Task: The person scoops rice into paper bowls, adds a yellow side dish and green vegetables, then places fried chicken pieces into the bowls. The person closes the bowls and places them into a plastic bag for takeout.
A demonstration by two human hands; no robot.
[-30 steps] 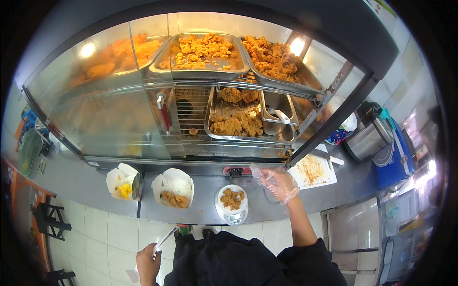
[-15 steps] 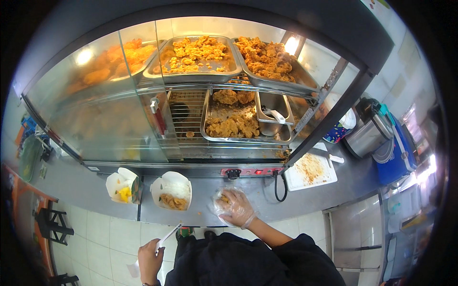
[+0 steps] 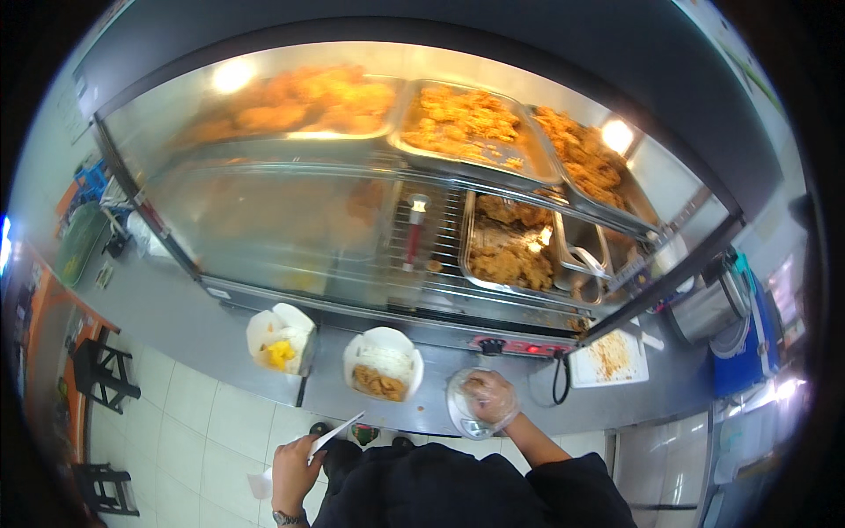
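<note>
My right hand (image 3: 491, 398), in a clear plastic glove, is over a round, pale, shiny dish (image 3: 464, 422) at the counter's front edge. Its fingers are bunched round fried chicken pieces, mostly hidden by the hand. Off the counter's edge, my left hand (image 3: 297, 471) is closed round a long, thin white utensil (image 3: 336, 431) whose kind I cannot make out. An open white takeaway box (image 3: 400, 350) with rice and fried chicken stands left of the dish. Further left is another open box (image 3: 289, 326) with yellow food in it.
A glass-fronted warming cabinet (image 3: 290, 220) with trays of fried chicken (image 3: 471, 119) spans the back of the counter. At right lie a white cutting board (image 3: 607, 356) with crumbs and a black cable loop (image 3: 561, 378). Dark stools (image 3: 106, 374) stand on the floor at left.
The view has turned, so the scene sits further right and tilted. My right fingers have drawn together, and more of the dish shows. My left hand still holds the white utensil.
</note>
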